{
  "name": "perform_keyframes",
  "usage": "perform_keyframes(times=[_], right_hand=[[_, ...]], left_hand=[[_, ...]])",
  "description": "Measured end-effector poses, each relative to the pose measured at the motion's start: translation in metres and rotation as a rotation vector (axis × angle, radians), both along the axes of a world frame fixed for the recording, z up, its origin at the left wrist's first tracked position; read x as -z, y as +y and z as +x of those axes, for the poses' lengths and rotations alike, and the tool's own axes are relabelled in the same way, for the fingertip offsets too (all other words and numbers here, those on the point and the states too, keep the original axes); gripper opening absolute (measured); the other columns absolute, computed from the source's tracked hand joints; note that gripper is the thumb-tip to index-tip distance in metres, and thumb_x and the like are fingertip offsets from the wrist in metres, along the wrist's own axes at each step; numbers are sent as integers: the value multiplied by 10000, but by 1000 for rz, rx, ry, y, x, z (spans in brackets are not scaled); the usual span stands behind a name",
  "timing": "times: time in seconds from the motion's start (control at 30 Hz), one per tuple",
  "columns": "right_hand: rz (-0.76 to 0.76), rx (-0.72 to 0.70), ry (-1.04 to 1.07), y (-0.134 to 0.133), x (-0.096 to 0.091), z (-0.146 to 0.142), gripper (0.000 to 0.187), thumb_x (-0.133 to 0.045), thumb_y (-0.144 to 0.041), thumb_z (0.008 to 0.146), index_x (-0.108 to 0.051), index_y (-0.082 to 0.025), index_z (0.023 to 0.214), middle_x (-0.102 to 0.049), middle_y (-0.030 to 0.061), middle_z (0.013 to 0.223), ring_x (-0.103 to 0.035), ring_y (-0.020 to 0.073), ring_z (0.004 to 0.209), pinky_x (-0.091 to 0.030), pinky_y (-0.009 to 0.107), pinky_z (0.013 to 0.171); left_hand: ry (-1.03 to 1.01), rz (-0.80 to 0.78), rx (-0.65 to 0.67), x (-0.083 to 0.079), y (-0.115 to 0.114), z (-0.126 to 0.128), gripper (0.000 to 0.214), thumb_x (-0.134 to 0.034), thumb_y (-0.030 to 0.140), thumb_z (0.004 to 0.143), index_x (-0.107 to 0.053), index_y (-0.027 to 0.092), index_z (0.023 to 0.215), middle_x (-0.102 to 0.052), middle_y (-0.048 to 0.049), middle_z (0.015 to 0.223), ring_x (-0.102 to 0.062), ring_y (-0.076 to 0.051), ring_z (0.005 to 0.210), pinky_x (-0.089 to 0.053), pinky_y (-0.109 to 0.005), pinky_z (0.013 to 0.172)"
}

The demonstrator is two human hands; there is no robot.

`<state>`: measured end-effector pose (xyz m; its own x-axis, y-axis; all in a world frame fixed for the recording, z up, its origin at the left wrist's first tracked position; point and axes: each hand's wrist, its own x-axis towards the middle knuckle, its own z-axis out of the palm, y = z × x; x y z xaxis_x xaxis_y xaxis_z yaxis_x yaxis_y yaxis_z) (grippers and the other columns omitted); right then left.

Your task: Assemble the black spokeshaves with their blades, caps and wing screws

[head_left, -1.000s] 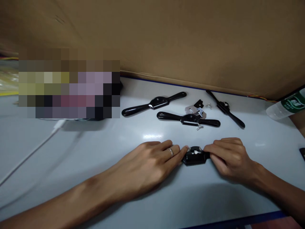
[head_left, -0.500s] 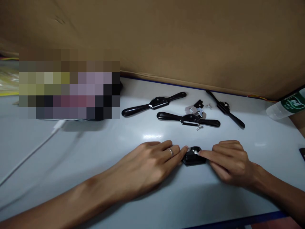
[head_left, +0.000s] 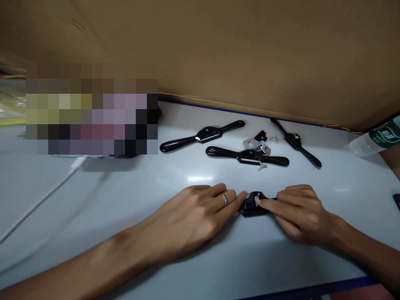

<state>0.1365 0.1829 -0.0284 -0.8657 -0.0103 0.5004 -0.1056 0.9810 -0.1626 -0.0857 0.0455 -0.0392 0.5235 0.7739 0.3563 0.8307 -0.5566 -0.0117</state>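
Observation:
A black spokeshave lies on the table in front of me, its middle body showing between my hands. My left hand, with a ring on one finger, is closed over its left handle and hides it. A silver wing screw stands on the body. The index fingertip of my right hand touches this screw. The other right fingers are curled at the right handle, of which only a short piece shows.
Behind lie three more spokeshaves: left, middle and right. Loose blades and small wing screws lie among them. A bottle lies at right; a white cable runs at left. Cardboard walls the back.
The wing screw has turned from lying slantwise to nearly upright in view. My right index finger has shifted slightly left and down. My left hand has stayed put.

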Motion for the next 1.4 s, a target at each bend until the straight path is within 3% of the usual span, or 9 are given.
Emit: perform_keyframes(times=[0.47, 0.63, 0.83, 1.07, 1.4], right_hand=[[47, 0, -50, 0, -2, 1, 271, -492, -5, 897, -723, -133, 962, -547, -39, 577, -453, 100, 461, -370, 260, 450], [-3, 45, 38, -1, -2, 1, 253, -507, 6, 874, -716, -126, 927, -539, -45, 554, -465, 98, 459, -395, 256, 464], [-39, 94, 25, -1, 3, 2, 350, -475, -1, 898, -662, -90, 1181, -602, -54, 588, -500, 96, 464, -428, 243, 473], [-9, 114, 8, 0, 2, 1, 272, -484, -42, 916, -714, -140, 1022, -668, -35, 616, -561, 93, 479, -465, 237, 494], [-28, 110, 5, -1, 3, 1, 246, -486, -31, 912, -705, -137, 952, -673, -22, 633, -566, 100, 491, -463, 250, 504]], left_hand=[[10, 6, -4, -1, 1, 1, 329, -397, 32, 965, -540, 6, 1261, -696, -63, 844, -621, -188, 706, -501, -320, 598], [-6, 13, -10, 1, 1, 0, 323, -441, 53, 959, -541, 22, 1265, -692, -63, 836, -623, -186, 707, -486, -313, 583], [-2, -1, -2, 0, 1, 0, 335, -453, 40, 943, -541, 17, 1266, -691, -62, 838, -620, -193, 701, -501, -326, 586], [-10, 3, -7, -1, 0, 1, 336, -448, 43, 942, -537, 29, 1266, -685, -56, 822, -620, -187, 704, -484, -307, 575], [-5, 18, -8, 2, 0, 0, 313, -446, 52, 960, -550, 12, 1252, -684, -60, 829, -600, -184, 689, -469, -313, 580]])
